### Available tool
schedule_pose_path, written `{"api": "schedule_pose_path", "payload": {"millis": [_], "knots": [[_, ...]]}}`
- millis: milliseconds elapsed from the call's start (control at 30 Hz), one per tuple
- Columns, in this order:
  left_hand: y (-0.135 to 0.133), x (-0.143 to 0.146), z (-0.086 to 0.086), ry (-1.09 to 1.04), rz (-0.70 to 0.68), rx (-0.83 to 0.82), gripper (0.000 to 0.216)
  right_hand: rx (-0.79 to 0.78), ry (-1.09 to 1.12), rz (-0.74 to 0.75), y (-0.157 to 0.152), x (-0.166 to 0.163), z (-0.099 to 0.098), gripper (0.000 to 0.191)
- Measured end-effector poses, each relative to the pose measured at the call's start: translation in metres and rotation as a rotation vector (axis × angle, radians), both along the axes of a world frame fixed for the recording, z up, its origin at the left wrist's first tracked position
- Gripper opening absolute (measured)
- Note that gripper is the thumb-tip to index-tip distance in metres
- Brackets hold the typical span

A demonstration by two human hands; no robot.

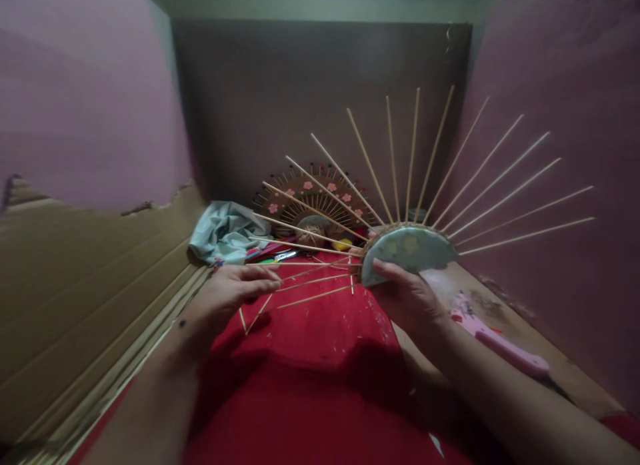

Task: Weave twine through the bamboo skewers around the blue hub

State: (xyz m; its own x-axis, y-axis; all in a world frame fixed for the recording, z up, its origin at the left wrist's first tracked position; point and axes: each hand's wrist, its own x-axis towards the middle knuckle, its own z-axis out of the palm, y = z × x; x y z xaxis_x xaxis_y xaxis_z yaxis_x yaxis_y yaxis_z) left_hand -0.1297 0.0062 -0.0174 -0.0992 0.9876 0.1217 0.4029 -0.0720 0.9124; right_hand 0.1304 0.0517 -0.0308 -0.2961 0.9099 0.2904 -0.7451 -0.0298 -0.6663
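Observation:
My right hand (407, 298) grips a pale round disc (410, 250) with many thin wooden sticks (480, 168) fanning out from its rim like rays, held up at the centre right. My left hand (235, 288) is at the centre left, fingers pinched on the end of one loose wooden stick (310, 263) that points toward the disc. Several more loose sticks (305, 297) lie on the red cloth (310, 358) below both hands.
A finished brown fan piece with pink flowers (313, 202) leans on the dark back wall. A light blue cloth (225, 230) and coloured tools (277, 255) lie behind the sticks. A pink glue gun (495, 338) lies on the wooden floor at the right. Cardboard (75, 278) lines the left side.

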Motion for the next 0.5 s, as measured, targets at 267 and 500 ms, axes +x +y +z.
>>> {"api": "schedule_pose_path", "payload": {"millis": [267, 500], "knots": [[0.007, 0.010, -0.012, -0.241, -0.355, -0.226, 0.010, 0.003, 0.002, 0.076, -0.001, 0.003, 0.002, 0.040], [0.001, 0.045, -0.015, -0.134, -0.597, -0.400, 0.007, -0.117, 0.053, 0.369, -0.010, 0.009, 0.000, 0.018]]}}
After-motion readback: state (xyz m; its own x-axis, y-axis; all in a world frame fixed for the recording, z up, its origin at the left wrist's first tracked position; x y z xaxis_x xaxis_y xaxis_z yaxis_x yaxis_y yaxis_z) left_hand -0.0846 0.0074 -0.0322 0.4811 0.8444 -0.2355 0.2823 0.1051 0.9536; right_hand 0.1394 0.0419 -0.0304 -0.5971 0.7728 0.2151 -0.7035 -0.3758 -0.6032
